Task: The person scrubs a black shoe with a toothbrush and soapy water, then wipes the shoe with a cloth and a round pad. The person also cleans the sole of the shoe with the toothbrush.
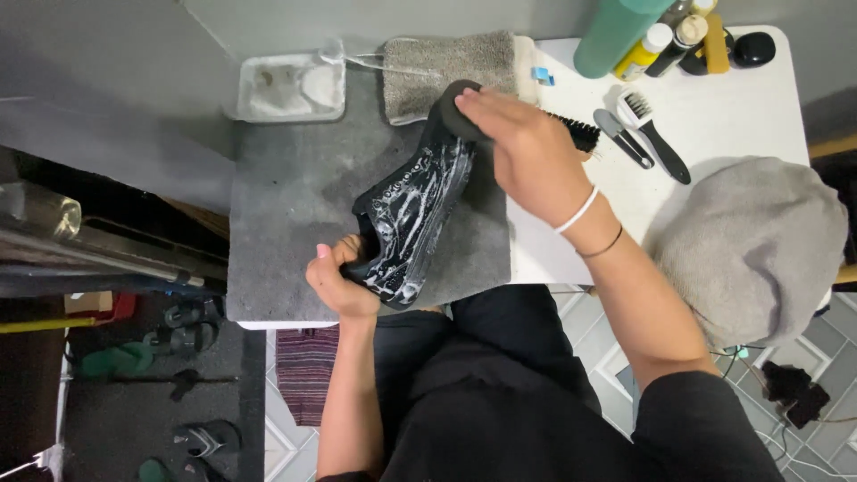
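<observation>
Item: black shoe [412, 219], sole side up, coated in white suds, lying slantwise on a grey mat [286, 196] that covers the left part of the white table [741, 98]. Heel end near, toe end far.

Step in hand (judged): scrubbing stage of a shoe wash. The foam on the sole suggests cleaner is already applied and is being worked in.

Left hand [339, 281]: at the near heel end. Fingers [332, 257] curled shut around the heel, bracing the shoe against the mat.

Right hand [531, 152]: over the far toe end. Fingers pressed together, laid flat over a dark rounded piece at the toe; whether that is a sponge or the toe cap itself cannot be told. A black brush [576, 134] shows bristles just right of the hand, partly hidden by it; whether the hand grips it cannot be told.

Next move calls for (judged): steady hold at the heel, even pressure along the sole, care that the wet shoe does not slip.

Nearby:
- grey towel [451, 64], far, just behind the toe
- white tray [290, 87], far left
- two small brushes [644, 136], right on the table
- green bottle [616, 36], far right, with smaller bottles beside it
- grey cloth bundle [754, 245], right edge
</observation>
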